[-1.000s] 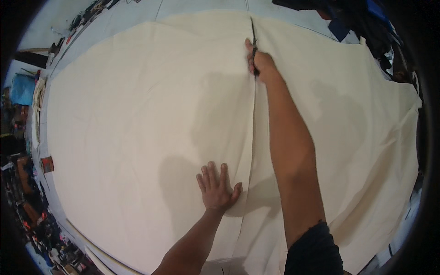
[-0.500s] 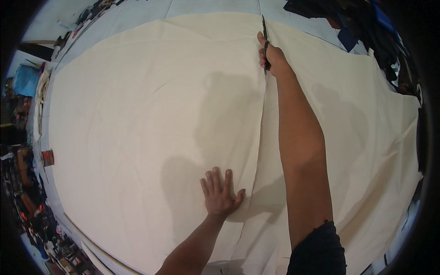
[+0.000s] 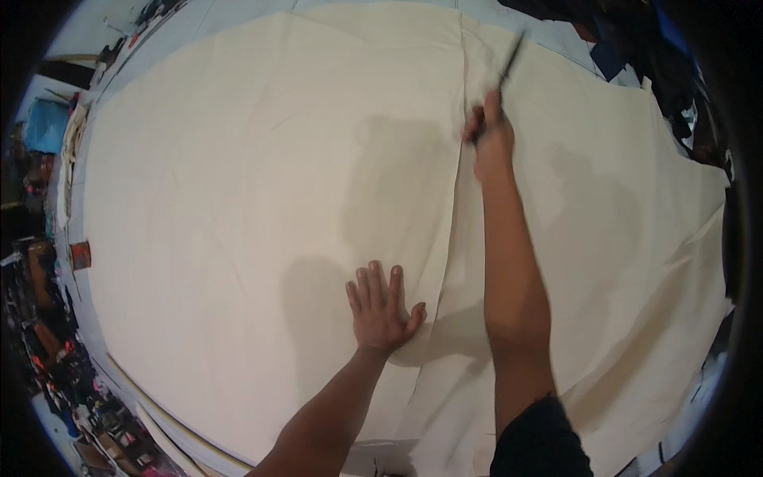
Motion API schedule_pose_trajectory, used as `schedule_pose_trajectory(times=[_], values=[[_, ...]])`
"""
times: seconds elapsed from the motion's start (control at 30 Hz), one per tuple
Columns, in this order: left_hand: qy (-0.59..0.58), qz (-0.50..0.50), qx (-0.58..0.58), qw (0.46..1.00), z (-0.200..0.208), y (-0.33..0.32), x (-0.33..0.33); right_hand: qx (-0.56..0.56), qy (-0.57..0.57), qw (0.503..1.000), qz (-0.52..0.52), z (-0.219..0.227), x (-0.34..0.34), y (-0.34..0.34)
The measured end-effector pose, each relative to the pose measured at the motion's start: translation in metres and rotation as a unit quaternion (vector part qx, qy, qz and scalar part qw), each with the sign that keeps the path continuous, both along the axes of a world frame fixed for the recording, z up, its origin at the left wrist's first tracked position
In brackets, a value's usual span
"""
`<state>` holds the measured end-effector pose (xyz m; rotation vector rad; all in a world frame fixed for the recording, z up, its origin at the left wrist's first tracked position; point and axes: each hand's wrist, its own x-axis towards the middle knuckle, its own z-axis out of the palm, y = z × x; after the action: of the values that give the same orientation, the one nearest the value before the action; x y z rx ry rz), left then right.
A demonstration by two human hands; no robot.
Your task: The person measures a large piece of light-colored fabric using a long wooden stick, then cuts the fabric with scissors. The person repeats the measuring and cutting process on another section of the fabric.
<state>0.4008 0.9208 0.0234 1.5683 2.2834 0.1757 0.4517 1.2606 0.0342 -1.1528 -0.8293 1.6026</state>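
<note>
At nine o'clock on the picture's dial, a small red container (image 3: 80, 255) stood on the pale worktop (image 3: 222, 12), with a blue bag (image 3: 46, 126) just above it toward ten. From there the cream cloth (image 3: 222, 199) spread across nearly the whole view to three o'clock. The left hand (image 3: 380, 322), just under the centre toward six, lay in much the same place on the cloth as half a second earlier, palm down, fingers fanned and straight, gripping nothing; its thumb pointed toward one, just beside the cut edge (image 3: 451, 246).

That edge ran from six up to a point between twelve and one, seemingly as far as the cloth's far border. The scissors (image 3: 513, 63) had changed most: earlier in line with the edge, they now slanted away right of it toward one, blurred by motion. This suggested that the cutting stroke had ended, though the last stretch was hard to judge. The right hand (image 3: 494, 135) was curled around the handles; whether the blades were parted, one could not tell. At two o'clock lay dark fabric (image 3: 636, 40).
</note>
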Motion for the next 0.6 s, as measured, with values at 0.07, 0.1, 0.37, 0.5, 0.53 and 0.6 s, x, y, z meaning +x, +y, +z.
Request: schedule_pose_trajectory(times=[0.07, 0.1, 0.37, 0.5, 0.53, 0.6], values=[[-0.009, 0.008, 0.014, 1.000, 0.000, -0.003, 0.000, 0.053, -0.063, 0.996, -0.038, 0.009, 0.040, -0.110], [-0.008, 0.011, 0.021, 1.000, 0.001, -0.004, -0.004, 0.048, -0.107, 0.992, -0.046, 0.000, 0.072, -0.170], [0.005, 0.006, 0.045, 0.999, -0.003, -0.003, -0.004, -0.018, -0.605, 0.794, 0.063, 0.047, 0.219, -0.593], [0.017, 0.001, 0.029, 0.999, 0.009, 0.001, -0.005, -0.137, -0.503, 0.846, -0.107, -0.010, 0.222, -0.652], [0.026, 0.002, 0.041, 0.999, 0.008, -0.001, -0.007, -0.213, -0.322, 0.887, -0.255, -0.025, 0.216, -0.651], [0.038, 0.002, 0.063, 0.997, 0.002, -0.007, -0.006, 0.025, -0.672, 0.736, -0.078, -0.027, 0.206, -0.657]])
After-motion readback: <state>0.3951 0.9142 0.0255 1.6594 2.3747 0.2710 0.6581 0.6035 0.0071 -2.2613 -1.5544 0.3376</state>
